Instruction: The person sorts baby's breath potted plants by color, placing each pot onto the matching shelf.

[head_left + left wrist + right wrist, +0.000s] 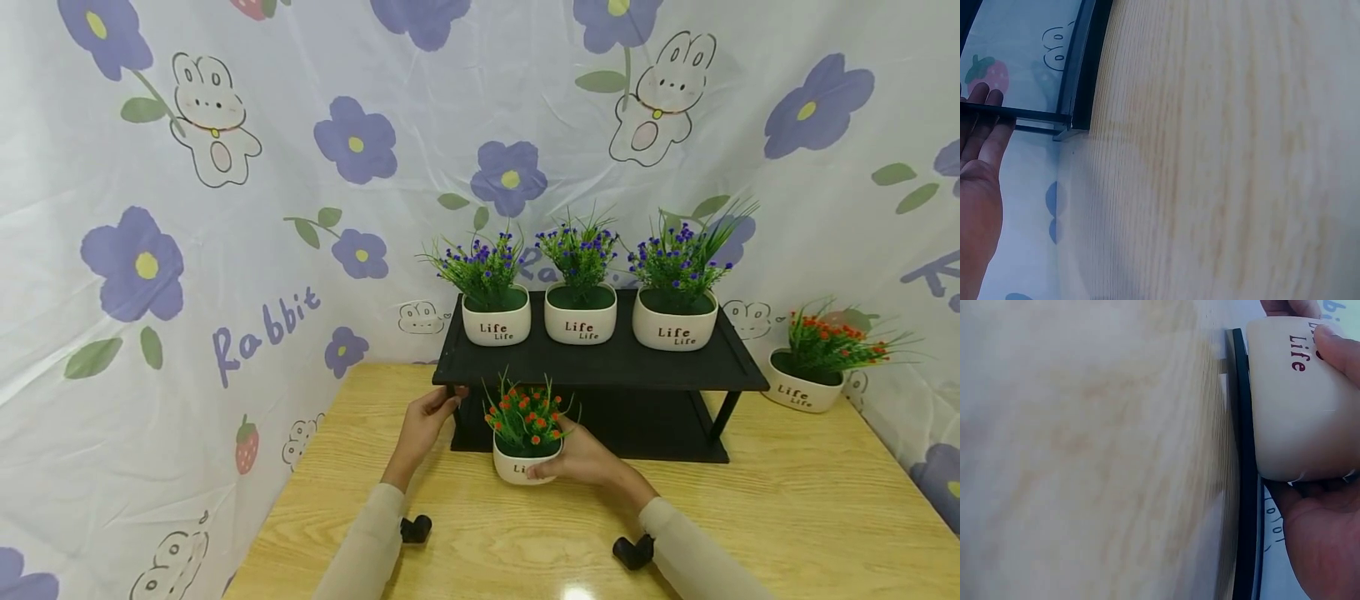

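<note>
We'd carry the red-flower pot (517, 469) level and low, so its blooms clear the top board (600, 362), and watch that the base doesn't snag the front edge of the bottom board (637, 425); bracing the rack seems wise with three pots (580, 315) up top. The pot is at the rack's front left; we can't tell if it touches the bottom board. Right hand (588, 458) grips it, thumb across the lettering, parted from the fingers by the pot's body. Left hand (423, 421) holds the left front post (1041, 116), fingers behind it; thumb pressure unclear.
</note>
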`<act>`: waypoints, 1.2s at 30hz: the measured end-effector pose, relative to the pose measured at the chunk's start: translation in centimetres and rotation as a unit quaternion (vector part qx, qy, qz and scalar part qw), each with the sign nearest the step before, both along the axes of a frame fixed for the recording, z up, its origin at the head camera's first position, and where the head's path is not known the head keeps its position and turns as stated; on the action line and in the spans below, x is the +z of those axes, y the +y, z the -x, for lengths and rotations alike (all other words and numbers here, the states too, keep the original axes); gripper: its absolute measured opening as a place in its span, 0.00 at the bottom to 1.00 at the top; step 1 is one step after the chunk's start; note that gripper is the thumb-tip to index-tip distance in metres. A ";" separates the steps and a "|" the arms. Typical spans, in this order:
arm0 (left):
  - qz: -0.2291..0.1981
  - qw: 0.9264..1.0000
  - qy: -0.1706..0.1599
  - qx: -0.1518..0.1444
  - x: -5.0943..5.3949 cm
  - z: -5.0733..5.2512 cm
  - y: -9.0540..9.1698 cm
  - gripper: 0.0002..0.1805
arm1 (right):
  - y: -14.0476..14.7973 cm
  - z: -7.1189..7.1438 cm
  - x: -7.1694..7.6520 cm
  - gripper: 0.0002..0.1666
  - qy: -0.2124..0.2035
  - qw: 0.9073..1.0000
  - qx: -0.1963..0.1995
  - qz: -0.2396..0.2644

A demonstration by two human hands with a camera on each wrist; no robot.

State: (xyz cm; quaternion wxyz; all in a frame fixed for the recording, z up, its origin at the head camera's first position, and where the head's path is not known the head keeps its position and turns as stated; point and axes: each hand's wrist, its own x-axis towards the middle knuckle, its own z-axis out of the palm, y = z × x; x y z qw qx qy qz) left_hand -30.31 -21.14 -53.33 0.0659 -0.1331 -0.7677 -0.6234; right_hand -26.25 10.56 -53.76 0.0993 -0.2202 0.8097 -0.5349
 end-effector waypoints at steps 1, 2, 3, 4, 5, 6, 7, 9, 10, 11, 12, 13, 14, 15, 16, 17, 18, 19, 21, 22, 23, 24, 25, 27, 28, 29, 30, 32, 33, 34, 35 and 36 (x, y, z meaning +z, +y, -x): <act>-0.001 1.000 0.000 -0.001 0.0 0.0 0.0 0.20 | -0.1 0.2 0.0 0.62 0.001 1.000 0.004 0.004; -0.002 1.000 0.000 -0.002 0.0 -0.1 0.0 0.20 | -0.2 0.4 -0.1 0.62 0.004 1.000 0.006 0.005; -0.003 1.000 0.000 -0.002 0.0 -0.1 0.0 0.20 | -0.2 0.6 -0.1 0.61 0.008 1.000 0.007 0.007; -0.003 1.000 0.001 -0.003 0.0 -0.1 0.0 0.19 | -0.2 0.9 -0.1 0.60 0.011 1.000 0.010 0.010; -0.005 1.000 0.001 -0.004 -0.1 -0.1 0.0 0.19 | -0.3 1.1 -0.1 0.61 0.014 1.000 0.010 0.009; -0.007 1.000 -0.001 -0.004 -0.1 -0.2 0.0 0.19 | -0.3 1.4 -0.1 0.61 0.017 1.000 0.009 0.010; -0.006 1.000 0.001 -0.004 -0.1 -0.2 0.0 0.20 | -0.4 1.6 -0.1 0.60 0.023 1.000 0.009 0.010; -0.009 1.000 0.000 -0.004 -0.2 -0.2 0.0 0.20 | -0.4 2.1 -0.1 0.60 0.022 1.000 0.009 0.009; -0.010 1.000 0.000 -0.004 -0.3 -0.1 0.0 0.20 | -0.5 2.3 0.0 0.60 0.019 1.000 0.007 0.008; -0.012 1.000 0.000 -0.005 -0.4 -0.1 0.0 0.20 | -0.5 2.6 0.0 0.59 0.019 1.000 0.004 0.003; -0.014 1.000 0.000 -0.007 -0.4 -0.1 0.0 0.20 | -0.5 2.8 0.0 0.59 0.020 1.000 0.004 0.001; -0.014 1.000 0.000 -0.008 -0.5 0.0 0.0 0.20 | -0.6 3.0 0.0 0.59 0.019 1.000 0.002 -0.003; -0.016 1.000 -0.002 -0.008 -0.5 0.0 0.0 0.20 | -0.6 3.2 0.0 0.58 0.015 1.000 -0.002 -0.007; -0.016 1.000 -0.003 -0.009 -0.5 0.0 0.0 0.20 | -0.6 3.4 0.1 0.58 0.015 1.000 -0.004 -0.009; -0.015 1.000 -0.004 -0.009 -0.5 0.0 0.0 0.20 | -0.7 3.6 0.1 0.57 0.018 1.000 -0.006 -0.015; -0.014 1.000 -0.007 -0.008 -0.5 0.0 0.0 0.20 | -0.7 3.8 0.1 0.56 0.018 1.000 -0.008 -0.018; -0.014 1.000 -0.008 -0.006 -0.4 0.0 0.0 0.21 | -0.8 4.0 0.1 0.55 0.017 1.000 -0.009 -0.018; -0.013 1.000 -0.011 -0.004 -0.4 0.0 -0.1 0.20 | -0.8 4.2 0.2 0.54 0.015 1.000 -0.012 -0.021; -0.013 1.000 -0.011 -0.006 -0.4 0.0 -0.1 0.20 | -0.9 4.7 0.2 0.52 0.011 1.000 -0.017 -0.020; -0.012 1.000 -0.011 -0.006 -0.4 0.0 -0.1 0.20 | -0.9 5.0 0.2 0.51 0.007 1.000 -0.021 -0.021; -0.012 1.000 -0.010 -0.007 -0.5 0.0 -0.1 0.20 | -1.0 5.2 0.2 0.51 0.002 1.000 -0.024 -0.017; -0.011 1.000 -0.006 -0.009 -0.5 0.1 -0.1 0.20 | -1.0 5.4 0.3 0.51 -0.003 0.999 -0.029 -0.016; -0.011 1.000 -0.003 -0.011 -0.5 0.1 -0.1 0.20 | -1.0 5.7 0.3 0.52 -0.008 0.999 -0.034 -0.017; -0.009 1.000 0.003 -0.013 -0.6 0.2 -0.1 0.20 | -1.0 6.0 0.5 0.53 -0.021 0.998 -0.047 -0.025; -0.007 1.000 0.005 -0.013 -0.6 0.2 -0.1 0.20 | -1.0 6.1 0.6 0.55 -0.023 0.998 -0.052 -0.033; -0.008 1.000 0.007 -0.013 -0.6 0.2 -0.1 0.20 | -1.0 6.2 0.8 0.56 -0.027 0.997 -0.056 -0.043; -0.006 1.000 0.009 -0.011 -0.6 0.1 -0.1 0.20 | -1.0 6.3 0.9 0.56 -0.032 0.996 -0.060 -0.051; -0.007 1.000 0.008 -0.009 -0.6 0.1 -0.1 0.20 | -1.0 6.5 1.1 0.57 -0.041 0.995 -0.065 -0.063; -0.007 1.000 0.007 -0.009 -0.5 0.1 -0.1 0.20 | -1.0 6.6 1.1 0.56 -0.047 0.995 -0.067 -0.060; -0.007 1.000 0.006 -0.009 -0.5 0.1 -0.1 0.20 | -1.0 6.7 1.1 0.56 -0.050 0.995 -0.068 -0.057; -0.008 1.000 0.004 -0.009 -0.5 0.0 -0.1 0.19 | -1.0 6.7 1.2 0.56 -0.055 0.995 -0.072 -0.048; -0.009 1.000 0.001 -0.009 -0.4 0.0 -0.1 0.19 | -0.9 6.9 1.1 0.57 -0.059 0.995 -0.074 -0.036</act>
